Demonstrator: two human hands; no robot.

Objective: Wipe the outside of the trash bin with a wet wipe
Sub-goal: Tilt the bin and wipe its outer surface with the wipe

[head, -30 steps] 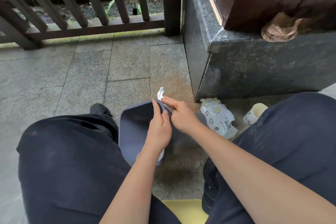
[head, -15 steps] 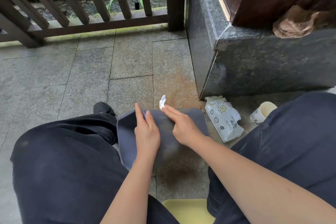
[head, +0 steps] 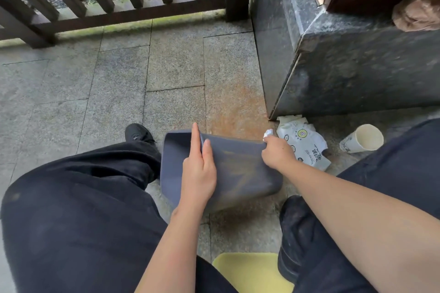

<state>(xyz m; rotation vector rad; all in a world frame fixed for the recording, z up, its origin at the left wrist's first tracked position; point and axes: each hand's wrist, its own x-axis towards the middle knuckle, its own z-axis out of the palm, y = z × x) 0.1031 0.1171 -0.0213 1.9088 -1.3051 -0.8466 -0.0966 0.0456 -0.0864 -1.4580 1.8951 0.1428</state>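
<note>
**Bin wipe-down under way, dusty side still showing**

Head view: A seated person tilts a grey trash bin (head: 238,169) between the knees, its open mouth turned toward the wooden railing (head: 114,9) and its base lifted off the stone paving (head: 95,93). The left hand (head: 198,169) lies across the bin's upturned side, fingers straight and close together, the forefinger reaching over the rim to steady it. The right hand (head: 277,153) is at the bin's far corner, on the side nearest the stone plinth (head: 357,74), fingers curled tight around a bunched white wet wipe (head: 267,133) that pokes out above the knuckles. Yellowish streaks mark the broad side between the two hands, which suggests this side is only partly cleaned; the other sides are hidden, so their state cannot be told. Much wiping appears left. A wipes packet (head: 307,147) and a paper cup (head: 363,138) lie just beside the bin, at the foot of the plinth.
</note>
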